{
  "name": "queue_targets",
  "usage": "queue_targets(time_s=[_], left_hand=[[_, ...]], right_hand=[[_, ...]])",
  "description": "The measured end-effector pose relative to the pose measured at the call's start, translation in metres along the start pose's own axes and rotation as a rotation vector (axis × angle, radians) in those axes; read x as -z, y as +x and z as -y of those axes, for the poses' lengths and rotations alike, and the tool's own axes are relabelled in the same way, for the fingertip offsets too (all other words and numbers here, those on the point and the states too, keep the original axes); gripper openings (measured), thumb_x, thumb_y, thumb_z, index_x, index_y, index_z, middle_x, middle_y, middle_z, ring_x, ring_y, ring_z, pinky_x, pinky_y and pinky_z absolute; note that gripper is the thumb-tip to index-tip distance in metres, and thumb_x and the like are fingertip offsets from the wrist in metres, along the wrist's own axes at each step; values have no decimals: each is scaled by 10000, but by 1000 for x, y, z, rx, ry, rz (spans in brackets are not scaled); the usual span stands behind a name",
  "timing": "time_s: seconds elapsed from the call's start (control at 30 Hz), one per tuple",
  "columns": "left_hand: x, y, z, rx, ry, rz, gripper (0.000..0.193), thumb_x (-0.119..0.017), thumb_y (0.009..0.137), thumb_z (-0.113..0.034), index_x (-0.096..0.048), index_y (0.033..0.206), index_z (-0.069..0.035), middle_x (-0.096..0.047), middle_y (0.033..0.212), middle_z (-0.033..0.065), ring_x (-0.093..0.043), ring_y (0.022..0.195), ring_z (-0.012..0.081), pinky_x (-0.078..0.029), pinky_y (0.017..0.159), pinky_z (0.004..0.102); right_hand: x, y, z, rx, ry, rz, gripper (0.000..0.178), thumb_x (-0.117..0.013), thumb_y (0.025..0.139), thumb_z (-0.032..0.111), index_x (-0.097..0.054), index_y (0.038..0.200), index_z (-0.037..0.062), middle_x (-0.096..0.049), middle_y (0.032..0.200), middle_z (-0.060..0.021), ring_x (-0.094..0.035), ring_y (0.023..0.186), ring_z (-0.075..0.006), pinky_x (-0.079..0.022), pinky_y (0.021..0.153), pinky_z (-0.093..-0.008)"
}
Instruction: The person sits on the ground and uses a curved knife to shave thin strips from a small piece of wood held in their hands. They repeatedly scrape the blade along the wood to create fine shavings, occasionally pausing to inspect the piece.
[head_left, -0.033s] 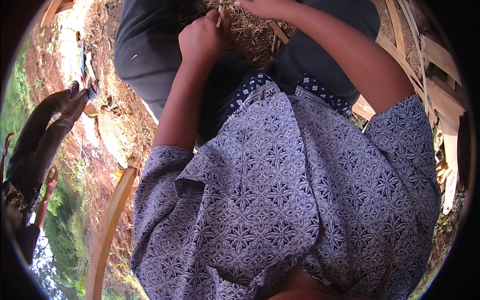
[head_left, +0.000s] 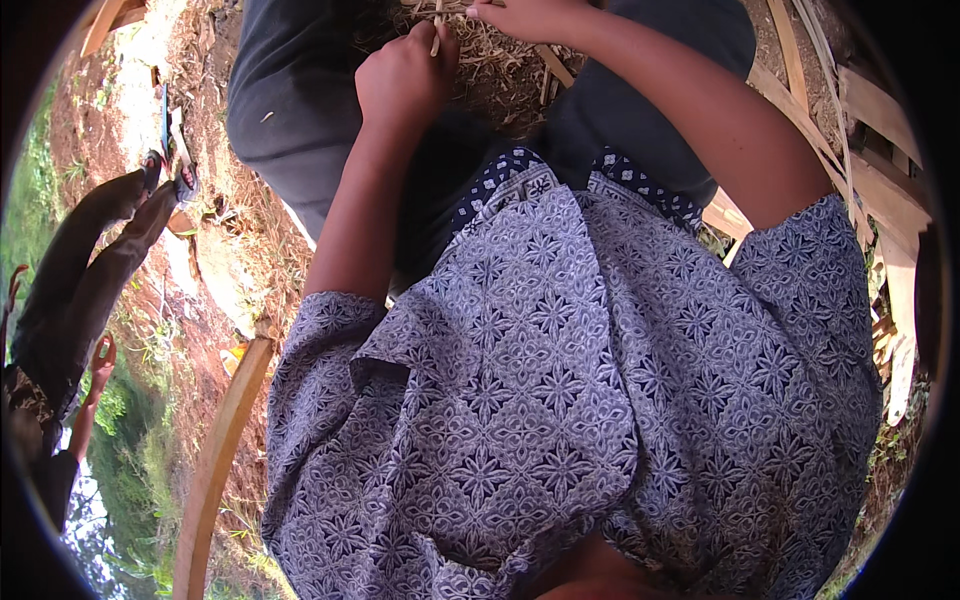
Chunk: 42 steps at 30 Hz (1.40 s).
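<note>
My left hand (head_left: 405,82) is closed, and a thin pale wooden strip (head_left: 437,30) sticks out between its fingers. To its right, at the upper edge of the picture, my right hand (head_left: 530,18) has its fingers drawn together, its tip close to the strip. The picture's edge cuts off part of that hand, so what it grips cannot be made out. Both hands are over the ground between my knees, where wood shavings (head_left: 500,70) lie scattered.
Pale boards and slats (head_left: 890,205) are piled at my right. A long curved wooden piece (head_left: 222,460) stands at my left. Farther left, another person in dark trousers (head_left: 85,250) is on reddish ground with dry grass.
My right hand has shifted very slightly downward in the picture. The left hand has barely moved and still holds the strip. The other person's legs have shifted a little.
</note>
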<state>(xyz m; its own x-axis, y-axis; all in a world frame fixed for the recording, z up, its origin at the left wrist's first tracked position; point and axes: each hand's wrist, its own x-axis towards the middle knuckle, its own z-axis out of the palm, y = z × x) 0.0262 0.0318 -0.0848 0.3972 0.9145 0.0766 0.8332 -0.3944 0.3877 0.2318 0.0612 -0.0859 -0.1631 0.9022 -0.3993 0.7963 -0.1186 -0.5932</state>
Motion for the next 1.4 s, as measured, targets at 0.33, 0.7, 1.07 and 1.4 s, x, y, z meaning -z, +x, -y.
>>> queue_targets(time_s=[0.33, 0.7, 1.07, 1.4], left_hand=[[-3, 0, -4, 26, 19, 126, 304, -565, 1003, -353, -681, 864, -108, -698, 719, 176, -692, 667, 398, -557, 605, 502], [1, 0, -7, 23, 0, 96, 287, -579, 985, -343, -668, 845, -109, -691, 684, 164, -688, 628, 385, -555, 572, 494], [-1, 0, -4, 33, -7, 73, 270, -594, 976, -323, -667, 845, -99, -682, 679, 186, -689, 657, 406, -558, 596, 510], [1, 0, -6, 42, -29, 107, 278, -587, 983, -331, -670, 846, -104, -691, 706, 189, -692, 675, 405, -556, 617, 515]], right_hand=[[6, -4, 9, -107, -66, 5, 247, -616, 928, 324, -682, 1003, 98, -718, 964, -196, -690, 933, -391, -530, 809, -505], [0, 16, 4, -205, -95, -14, 278, -613, 950, 373, -706, 1037, 127, -728, 1040, -185, -699, 976, -375, -541, 843, -507], [9, 6, 6, -174, -80, 75, 305, -626, 948, 385, -699, 1054, 108, -723, 1046, -191, -687, 988, -392, -527, 845, -512], [6, 0, 9, -155, -82, -2, 277, -641, 940, 362, -709, 1054, 119, -728, 1043, -184, -692, 995, -384, -533, 860, -506]])
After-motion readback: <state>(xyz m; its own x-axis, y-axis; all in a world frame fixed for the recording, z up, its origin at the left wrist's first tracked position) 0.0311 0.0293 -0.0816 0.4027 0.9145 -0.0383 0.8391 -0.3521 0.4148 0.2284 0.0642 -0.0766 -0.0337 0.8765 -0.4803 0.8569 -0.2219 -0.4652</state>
